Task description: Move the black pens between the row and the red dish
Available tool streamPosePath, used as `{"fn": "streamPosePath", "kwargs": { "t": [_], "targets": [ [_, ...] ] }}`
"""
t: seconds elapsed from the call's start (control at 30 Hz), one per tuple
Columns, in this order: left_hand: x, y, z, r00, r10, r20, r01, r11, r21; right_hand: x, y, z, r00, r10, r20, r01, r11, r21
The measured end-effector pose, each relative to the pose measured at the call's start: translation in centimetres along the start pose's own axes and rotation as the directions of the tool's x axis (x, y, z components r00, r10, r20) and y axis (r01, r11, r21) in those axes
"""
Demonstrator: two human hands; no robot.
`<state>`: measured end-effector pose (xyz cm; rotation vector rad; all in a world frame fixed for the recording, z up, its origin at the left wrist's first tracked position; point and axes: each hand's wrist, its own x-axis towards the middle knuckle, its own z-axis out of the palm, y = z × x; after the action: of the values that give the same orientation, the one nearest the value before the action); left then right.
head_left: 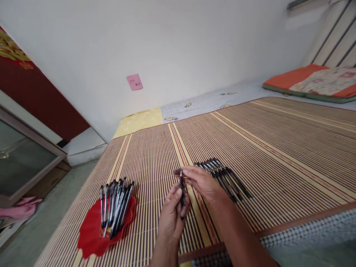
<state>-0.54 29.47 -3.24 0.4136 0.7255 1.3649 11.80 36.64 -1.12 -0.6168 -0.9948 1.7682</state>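
My left hand point(172, 212) grips the lower barrel of a black pen point(181, 182) held upright. My right hand point(200, 181) pinches the pen's top end between thumb and fingers. Both hands hover over a striped bamboo mat point(278, 155). Just right of my right hand a row of several black pens point(224, 178) lies on the mat. To the left, several more black pens point(115, 204) rest on a red cloth point(93, 233).
The mat covers a bed against a white wall with a pink sticky note point(134, 82). An orange patterned cushion point(314, 82) lies at the far right. A glass-fronted cabinet point(19, 155) stands at the left, with floor and a pink cloth point(19, 208) below it.
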Motion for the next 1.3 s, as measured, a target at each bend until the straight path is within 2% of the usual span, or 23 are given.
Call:
{"fn": "streamPosePath", "kwargs": {
  "t": [0.2,0.53,0.8,0.97,1.07,1.17,1.3],
  "targets": [
    [0.06,-0.01,0.12,1.0,0.003,0.019,-0.003,1.0,0.01,-0.1,-0.04,0.01,0.998,0.045,-0.034,-0.045,0.999,0.001],
    [0.07,0.09,0.28,1.0,0.003,-0.019,-0.003,1.0,0.003,-0.19,-0.11,0.01,0.999,0.032,-0.02,-0.033,0.999,-0.013],
    [0.12,0.06,0.41,1.0,0.003,0.008,-0.003,1.0,0.015,-0.11,-0.13,-0.07,0.998,0.041,-0.051,-0.041,0.999,-0.002],
    [0.23,0.11,0.53,1.0,-0.001,-0.022,0.001,1.0,0.012,-0.2,-0.18,-0.09,0.997,0.032,-0.069,-0.035,0.998,-0.047],
    [0.17,0.07,0.57,0.999,0.006,-0.054,-0.005,1.0,0.013,-0.15,-0.09,-0.09,0.993,0.057,-0.103,-0.06,0.998,-0.022],
    [0.11,0.02,0.51,0.995,0.003,-0.102,-0.003,1.0,0.004,0.0,-0.08,-0.14,0.991,0.036,-0.129,-0.035,0.999,0.01],
    [0.17,-0.11,0.35,0.997,-0.003,-0.074,0.003,1.0,0.0,0.07,-0.21,-0.31,0.997,-0.008,-0.072,0.005,0.999,-0.037]
  ]
}}
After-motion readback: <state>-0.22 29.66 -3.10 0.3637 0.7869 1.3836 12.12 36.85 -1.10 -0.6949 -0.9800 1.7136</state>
